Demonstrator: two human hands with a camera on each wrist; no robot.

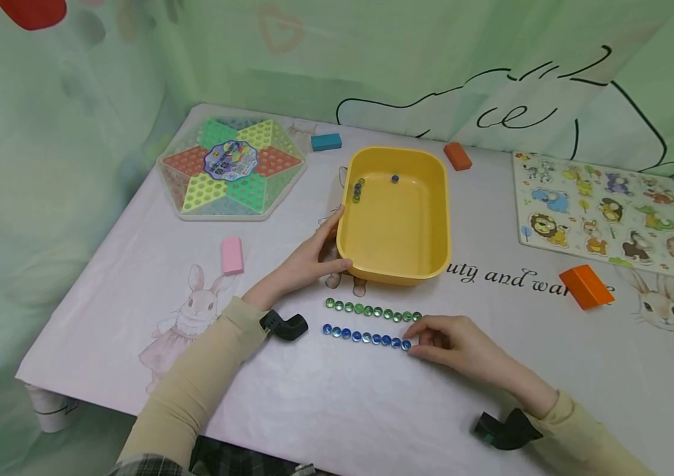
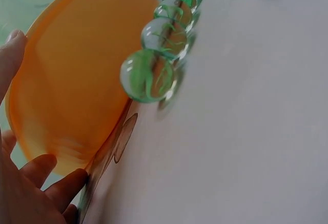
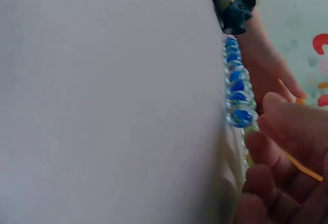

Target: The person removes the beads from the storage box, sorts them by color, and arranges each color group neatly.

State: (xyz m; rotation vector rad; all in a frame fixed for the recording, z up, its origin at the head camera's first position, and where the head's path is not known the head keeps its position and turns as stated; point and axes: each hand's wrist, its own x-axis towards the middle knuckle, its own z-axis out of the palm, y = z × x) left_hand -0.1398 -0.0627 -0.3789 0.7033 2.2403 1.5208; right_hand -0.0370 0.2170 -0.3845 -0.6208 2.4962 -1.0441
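Currently: right hand point(image 1: 452, 344) touching, fingers loosely extended, the end of the blue marble row point(image 1: 365, 337) lying before the yellow tub point(image 1: 395, 215), left hand point(image 1: 307, 261) cupping the tub's corner; a careless nudge risks scattering both rows.

Quick count from us: ten green marbles point(image 1: 372, 310) in one row just beyond our right grip point(image 1: 450, 344), and ten blue marbles point(image 1: 365, 338) in the row its fingertips touch. One yellow tub point(image 1: 372, 261) in our left grip point(image 1: 307, 264), with about five marbles inside. Four loose blocks: one pink point(image 1: 232, 255), one teal point(image 1: 326, 141), two orange point(image 1: 585, 286). One star board point(image 1: 231, 166), one animal puzzle point(image 1: 607, 213).
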